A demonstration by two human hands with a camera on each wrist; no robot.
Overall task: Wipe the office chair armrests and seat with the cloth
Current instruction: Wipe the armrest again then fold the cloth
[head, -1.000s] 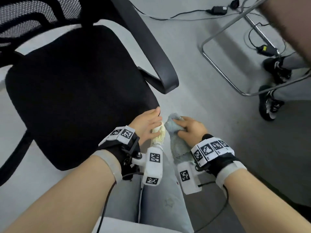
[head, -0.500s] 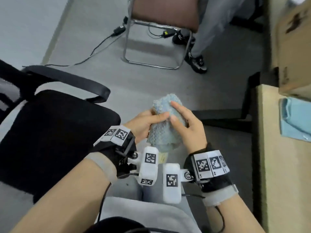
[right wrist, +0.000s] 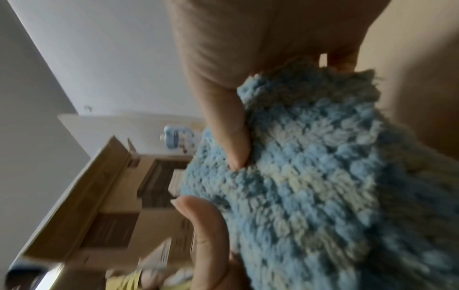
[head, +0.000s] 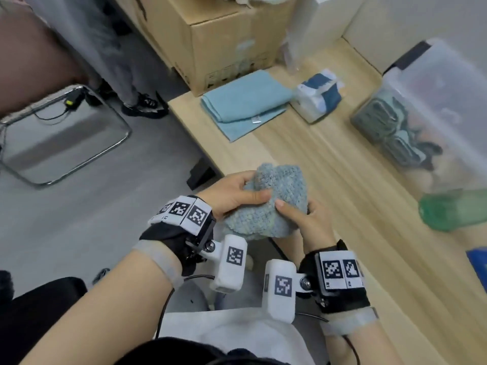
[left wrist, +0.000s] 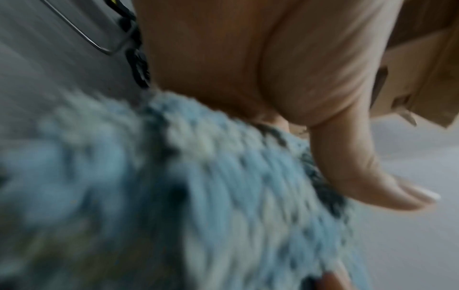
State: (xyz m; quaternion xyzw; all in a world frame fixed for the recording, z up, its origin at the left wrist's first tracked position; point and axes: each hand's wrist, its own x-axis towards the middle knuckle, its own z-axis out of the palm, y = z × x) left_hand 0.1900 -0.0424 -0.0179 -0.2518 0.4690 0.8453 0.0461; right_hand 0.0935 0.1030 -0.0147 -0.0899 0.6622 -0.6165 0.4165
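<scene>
A fluffy light-blue cloth [head: 274, 204] is bunched between both my hands, held in the air at the front edge of a wooden desk [head: 342, 180]. My left hand [head: 237, 192] grips its left side with the thumb laid across the top. My right hand [head: 303, 219] holds its right side, thumb pressed into the pile. The left wrist view shows the cloth [left wrist: 198, 196] under my thumb, blurred. In the right wrist view the cloth [right wrist: 323, 176] is pinched by my fingers. The office chair is out of view.
On the desk lie a folded blue towel [head: 245, 104], a tissue pack [head: 319, 96], a clear plastic box [head: 427, 119] and a green bottle [head: 453, 209]. A cardboard box [head: 210, 35] stands behind. Another person's legs [head: 110, 61] and a metal chair frame [head: 66, 143] are at the left.
The head view has swung right, from the black office chair to the wooden desk. Both hands have kept hold of the cloth and carried it over the desk edge.
</scene>
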